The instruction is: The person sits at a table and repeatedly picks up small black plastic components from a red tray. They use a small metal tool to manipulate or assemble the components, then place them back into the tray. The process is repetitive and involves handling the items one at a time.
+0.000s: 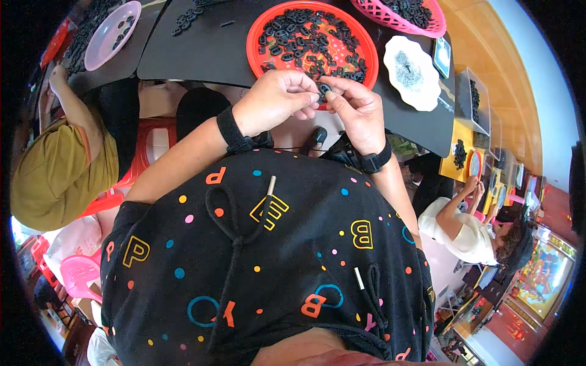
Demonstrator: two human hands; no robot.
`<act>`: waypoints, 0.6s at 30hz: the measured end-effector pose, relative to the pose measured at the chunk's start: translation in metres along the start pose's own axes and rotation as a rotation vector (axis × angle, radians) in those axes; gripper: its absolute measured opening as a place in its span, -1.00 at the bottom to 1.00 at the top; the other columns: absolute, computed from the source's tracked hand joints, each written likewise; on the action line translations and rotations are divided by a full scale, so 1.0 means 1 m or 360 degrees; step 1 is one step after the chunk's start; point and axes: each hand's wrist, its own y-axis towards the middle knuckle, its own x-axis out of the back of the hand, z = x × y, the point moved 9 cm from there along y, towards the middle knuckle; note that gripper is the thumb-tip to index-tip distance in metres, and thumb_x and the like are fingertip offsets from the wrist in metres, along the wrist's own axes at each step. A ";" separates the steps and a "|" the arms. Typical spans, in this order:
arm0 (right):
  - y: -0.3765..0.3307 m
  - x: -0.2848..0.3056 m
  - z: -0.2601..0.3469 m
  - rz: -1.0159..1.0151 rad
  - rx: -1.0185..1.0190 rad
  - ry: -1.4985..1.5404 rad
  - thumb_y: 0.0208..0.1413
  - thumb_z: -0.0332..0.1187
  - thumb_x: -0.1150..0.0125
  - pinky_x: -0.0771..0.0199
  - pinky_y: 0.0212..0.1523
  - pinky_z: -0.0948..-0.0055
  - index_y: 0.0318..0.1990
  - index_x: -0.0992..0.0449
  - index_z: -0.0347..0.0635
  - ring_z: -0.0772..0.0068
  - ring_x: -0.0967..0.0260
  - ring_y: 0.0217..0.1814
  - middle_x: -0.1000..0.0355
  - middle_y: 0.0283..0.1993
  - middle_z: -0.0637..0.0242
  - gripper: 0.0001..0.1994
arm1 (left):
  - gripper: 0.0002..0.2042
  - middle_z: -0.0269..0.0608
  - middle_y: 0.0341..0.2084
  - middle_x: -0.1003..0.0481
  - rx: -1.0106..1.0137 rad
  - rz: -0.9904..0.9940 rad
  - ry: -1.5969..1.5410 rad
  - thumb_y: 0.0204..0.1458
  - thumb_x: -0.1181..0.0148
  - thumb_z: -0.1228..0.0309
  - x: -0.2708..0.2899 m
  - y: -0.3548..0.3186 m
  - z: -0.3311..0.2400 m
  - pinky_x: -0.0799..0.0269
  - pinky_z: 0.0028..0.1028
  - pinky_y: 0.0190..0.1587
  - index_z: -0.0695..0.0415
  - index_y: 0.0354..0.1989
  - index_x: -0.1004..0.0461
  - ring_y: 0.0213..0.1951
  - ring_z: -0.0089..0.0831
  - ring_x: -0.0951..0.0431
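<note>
You see a glossy red plastic tray (256, 27) of matt black plastic buckles (305, 33), a matt black counter (201, 55), and a glossy white plate (421, 91).

Tray (256, 27) behind hands (317, 104), plate (427, 91) right.

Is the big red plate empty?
No, the red plate is heaped with small black parts, just above the two hands.

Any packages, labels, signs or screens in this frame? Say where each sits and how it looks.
Small packet: table's right edge, beside the white plate; rectangular, dark teal with pale border.
Clear boxes: right of the table; see-through, holding dark parts.
Bright panel: far lower right; colourful, blurred, maybe a screen.
</note>
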 end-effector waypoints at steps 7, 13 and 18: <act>-0.002 -0.001 0.000 0.0047 0.0025 -0.0063 0.03 -0.58 -0.12 -0.36 -0.39 0.69 -0.15 -0.53 -0.25 0.74 -0.33 -0.42 -0.46 -0.42 0.46 -0.79 | -0.89 -0.32 -0.41 -0.48 0.0015 -0.0058 -0.0093 0.08 -0.07 0.50 0.002 -0.002 -0.001 -0.44 -0.63 -0.30 0.23 -0.24 -0.41 -0.38 -0.61 -0.51; -0.002 0.000 -0.001 0.0026 -0.0024 0.0062 0.06 -0.56 -0.10 -0.33 -0.43 0.69 -0.14 -0.52 -0.28 0.74 -0.31 -0.46 -0.43 -0.46 0.46 -0.80 | -0.84 -0.31 -0.41 -0.48 -0.0078 -0.0121 -0.0103 0.06 -0.06 0.56 0.003 -0.001 -0.006 -0.45 -0.61 -0.28 0.25 -0.17 -0.38 -0.36 -0.59 -0.51; -0.001 0.000 0.003 0.0021 -0.0009 0.0057 0.06 -0.57 -0.09 -0.33 -0.43 0.69 -0.15 -0.52 -0.29 0.74 -0.30 -0.47 -0.42 -0.46 0.48 -0.80 | -0.83 -0.31 -0.41 -0.48 -0.0136 -0.0118 -0.0071 0.06 -0.06 0.57 0.002 -0.001 -0.010 -0.45 -0.61 -0.29 0.25 -0.16 -0.38 -0.36 -0.59 -0.51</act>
